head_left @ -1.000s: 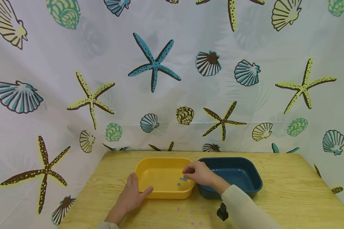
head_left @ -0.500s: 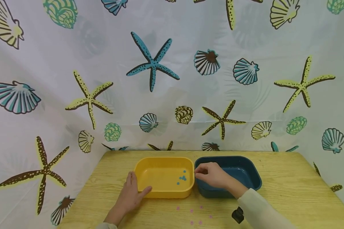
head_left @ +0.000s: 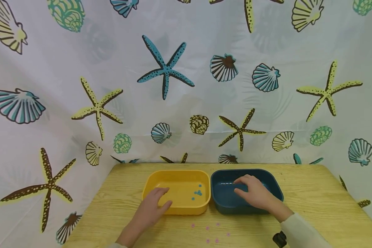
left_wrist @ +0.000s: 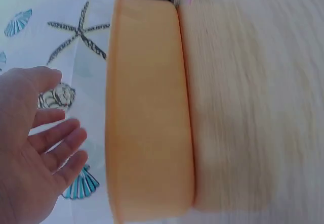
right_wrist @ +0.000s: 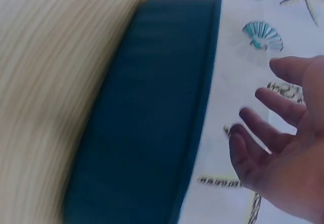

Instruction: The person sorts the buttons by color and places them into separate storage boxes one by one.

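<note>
My left hand [head_left: 150, 208] hovers over the front left corner of the yellow tray [head_left: 173, 210], its thumb and fingers spread apart and holding nothing. In the left wrist view, a gap shows between the hand and the tray's side wall [left_wrist: 149, 107]. Several small blue ring-like beads [head_left: 199, 192] lie in the right part of the yellow tray. Over the dark blue tray [head_left: 232, 208] hangs my right hand [head_left: 255, 193], thumb and fingers apart with nothing between them. From the right wrist, the blue tray's side [right_wrist: 147, 107] stands beside the loosely bent fingers.
Several small pink ring-like beads [head_left: 207, 228] are scattered on the wooden table [head_left: 170, 230] in front of the trays. Both trays stand side by side. A cloth [head_left: 186, 103] printed with shells and starfish hangs behind the table and along its sides.
My right hand has moved from above the yellow tray to over the blue one, its fingers parting. One more blue bead shows in the yellow tray. The left hand has come off its rim.
</note>
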A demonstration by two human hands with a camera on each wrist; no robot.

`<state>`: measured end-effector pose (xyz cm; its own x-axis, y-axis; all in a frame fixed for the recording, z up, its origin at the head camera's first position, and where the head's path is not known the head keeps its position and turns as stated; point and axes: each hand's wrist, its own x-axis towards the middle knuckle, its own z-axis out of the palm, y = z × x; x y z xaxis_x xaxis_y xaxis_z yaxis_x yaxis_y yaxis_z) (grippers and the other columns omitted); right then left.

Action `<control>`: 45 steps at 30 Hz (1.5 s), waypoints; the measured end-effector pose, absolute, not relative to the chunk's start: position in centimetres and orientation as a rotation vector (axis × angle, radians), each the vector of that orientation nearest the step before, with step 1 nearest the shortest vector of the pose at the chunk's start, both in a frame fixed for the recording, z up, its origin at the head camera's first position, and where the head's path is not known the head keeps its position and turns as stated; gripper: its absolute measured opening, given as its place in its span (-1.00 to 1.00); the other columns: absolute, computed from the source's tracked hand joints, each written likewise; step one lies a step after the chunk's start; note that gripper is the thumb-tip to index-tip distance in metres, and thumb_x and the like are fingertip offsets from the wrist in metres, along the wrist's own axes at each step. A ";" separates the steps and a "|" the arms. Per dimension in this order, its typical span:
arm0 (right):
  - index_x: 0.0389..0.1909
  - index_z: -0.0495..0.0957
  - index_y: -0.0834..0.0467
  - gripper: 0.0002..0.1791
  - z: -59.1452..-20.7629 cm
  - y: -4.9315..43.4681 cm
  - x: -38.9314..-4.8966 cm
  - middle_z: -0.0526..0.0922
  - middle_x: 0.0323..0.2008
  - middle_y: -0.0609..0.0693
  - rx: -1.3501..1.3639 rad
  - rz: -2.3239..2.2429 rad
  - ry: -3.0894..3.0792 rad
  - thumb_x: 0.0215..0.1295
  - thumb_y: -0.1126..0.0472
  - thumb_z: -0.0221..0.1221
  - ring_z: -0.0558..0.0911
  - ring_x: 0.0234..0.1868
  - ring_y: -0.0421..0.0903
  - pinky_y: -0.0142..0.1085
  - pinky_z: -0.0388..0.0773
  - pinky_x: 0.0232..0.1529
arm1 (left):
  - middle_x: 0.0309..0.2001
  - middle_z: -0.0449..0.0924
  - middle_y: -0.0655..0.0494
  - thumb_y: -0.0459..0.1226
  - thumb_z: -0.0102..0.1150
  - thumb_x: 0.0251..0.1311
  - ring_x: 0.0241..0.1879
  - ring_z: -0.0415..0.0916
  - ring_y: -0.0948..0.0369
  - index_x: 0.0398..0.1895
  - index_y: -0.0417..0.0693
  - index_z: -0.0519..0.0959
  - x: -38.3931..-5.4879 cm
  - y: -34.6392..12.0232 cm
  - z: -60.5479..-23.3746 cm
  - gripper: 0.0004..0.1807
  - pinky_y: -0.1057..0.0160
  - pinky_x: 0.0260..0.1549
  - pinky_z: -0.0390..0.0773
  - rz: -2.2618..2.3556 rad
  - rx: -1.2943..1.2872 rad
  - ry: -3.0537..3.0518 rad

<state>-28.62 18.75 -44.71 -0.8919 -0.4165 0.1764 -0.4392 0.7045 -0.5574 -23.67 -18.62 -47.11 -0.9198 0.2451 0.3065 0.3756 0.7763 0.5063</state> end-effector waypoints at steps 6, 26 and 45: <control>0.16 0.45 0.24 -0.45 -45.4 21.8 -28.1 0.37 0.15 0.26 0.602 0.786 -2.849 0.26 -0.01 0.22 0.28 0.19 0.32 0.21 0.27 0.05 | -0.15 0.59 0.10 -0.23 0.20 0.25 -0.17 0.54 0.21 -0.03 -0.14 0.59 -22.6 -16.4 -46.7 -0.73 0.19 -0.19 0.55 -0.931 -0.781 -2.760; 0.36 0.09 0.42 0.00 -48.1 28.8 -27.1 0.06 0.28 0.51 0.414 0.918 -2.984 0.15 -0.17 0.26 0.07 0.24 0.50 0.32 0.22 0.04 | -0.17 0.48 0.30 -0.12 0.21 0.21 -0.25 0.42 0.42 -0.01 -0.06 0.61 -22.0 -13.3 -49.4 -0.66 0.30 -0.22 0.50 -0.809 -0.896 -3.125; 0.44 -0.27 0.38 0.05 -49.6 30.0 -27.4 -0.15 0.36 0.52 0.316 1.339 -3.036 0.28 -0.06 0.18 0.26 0.21 0.44 0.06 0.41 0.05 | -0.32 0.43 0.28 -0.18 0.21 0.20 -0.39 0.28 0.40 -0.09 -0.09 0.62 -22.4 -12.2 -50.9 -0.74 0.36 -0.39 0.41 -0.525 -0.893 -3.063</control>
<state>-27.40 30.05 -49.57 -0.9641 -0.2471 -0.0975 -0.0947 0.6624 -0.7431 -22.43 -12.22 -50.93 -0.8434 0.5372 0.0027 0.5075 0.7950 0.3323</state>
